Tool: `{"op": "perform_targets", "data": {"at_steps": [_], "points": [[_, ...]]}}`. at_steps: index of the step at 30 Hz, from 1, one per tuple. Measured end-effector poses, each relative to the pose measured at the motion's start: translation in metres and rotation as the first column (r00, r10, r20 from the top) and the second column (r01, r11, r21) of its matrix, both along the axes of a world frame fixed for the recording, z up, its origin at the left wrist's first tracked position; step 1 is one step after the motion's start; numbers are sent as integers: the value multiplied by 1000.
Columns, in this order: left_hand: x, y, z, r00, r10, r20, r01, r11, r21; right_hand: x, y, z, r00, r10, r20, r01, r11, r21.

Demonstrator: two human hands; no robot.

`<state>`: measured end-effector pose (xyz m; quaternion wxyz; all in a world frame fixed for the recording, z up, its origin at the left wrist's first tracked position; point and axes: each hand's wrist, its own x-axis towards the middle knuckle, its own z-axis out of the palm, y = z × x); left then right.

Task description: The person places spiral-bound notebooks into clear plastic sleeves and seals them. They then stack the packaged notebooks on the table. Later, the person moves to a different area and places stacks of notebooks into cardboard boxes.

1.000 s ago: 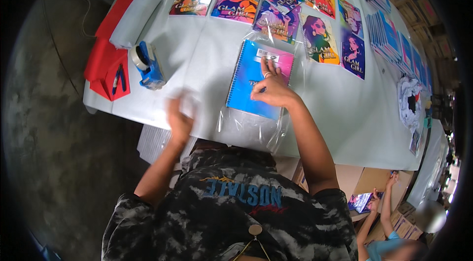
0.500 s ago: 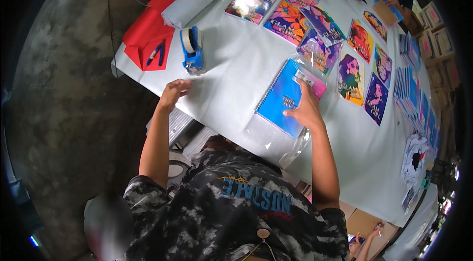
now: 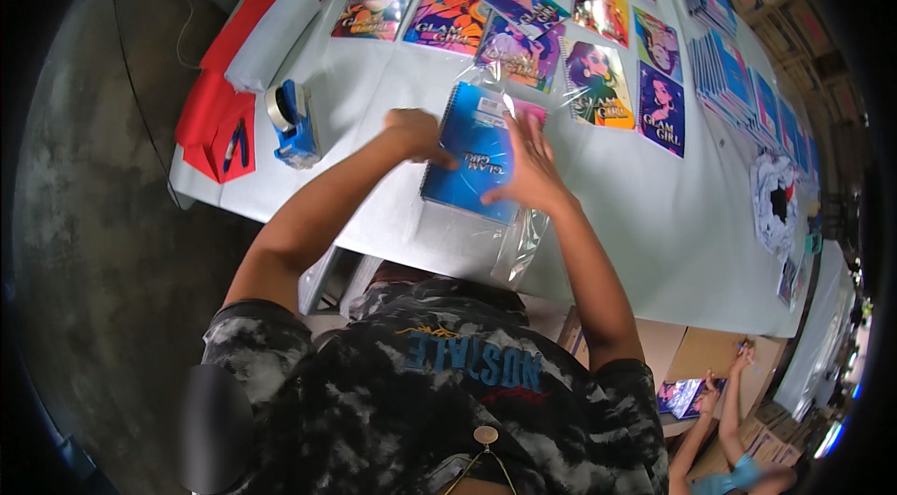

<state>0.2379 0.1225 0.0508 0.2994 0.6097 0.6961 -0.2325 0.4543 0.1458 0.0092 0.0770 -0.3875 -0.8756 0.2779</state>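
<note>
A blue and pink spiral notebook [image 3: 467, 177] lies in a loose clear plastic sleeve [image 3: 520, 252] on the white-covered table in front of me. My right hand [image 3: 534, 166] is over the notebook's right half, fingers spread and thumb stretched toward the lower cover. At the spiral edge, my left hand [image 3: 416, 135] reaches over with its thumb above the cover. Its other fingers are bent and partly hidden, so I cannot tell whether they grip the edge. A small white label [image 3: 489, 106] shows near the notebook's top.
A blue tape dispenser [image 3: 295, 126] stands to the left, near dark snips [image 3: 235, 147] on red sheeting [image 3: 201, 112] and a white roll [image 3: 271, 39]. Colourful notebooks [image 3: 598, 79] spread across the far side. Stacked blue notebooks [image 3: 724, 79] line the right. Another person's hands [image 3: 715, 392] show at lower right.
My left hand has moved right, from the bare table to the notebook's spiral edge. The notebook sits straighter, and my right hand's fingers are spread wider over it. The view has shifted.
</note>
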Motion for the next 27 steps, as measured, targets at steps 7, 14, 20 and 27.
{"op": "perform_targets", "data": {"at_steps": [7, 14, 20, 27], "points": [[-39, -42, -64, 559, 266, 786, -549, 829, 110, 119, -10, -26, 842, -539, 6, 537, 839, -81], [12, -37, -95, 13, 239, 971, -818, 561, -128, 3, 2, -78, 659, -525, -538, 311, 842, -440], [12, -82, -7, -74, -248, 966, -837, 542, 74, -9, -56, 22, 294, -444, -847, 76, 894, -442], [-3, -74, 57, 261, -412, 873, -726, 512, 459, -15, -24, 54, 447, -97, -889, 353, 932, 76]]}}
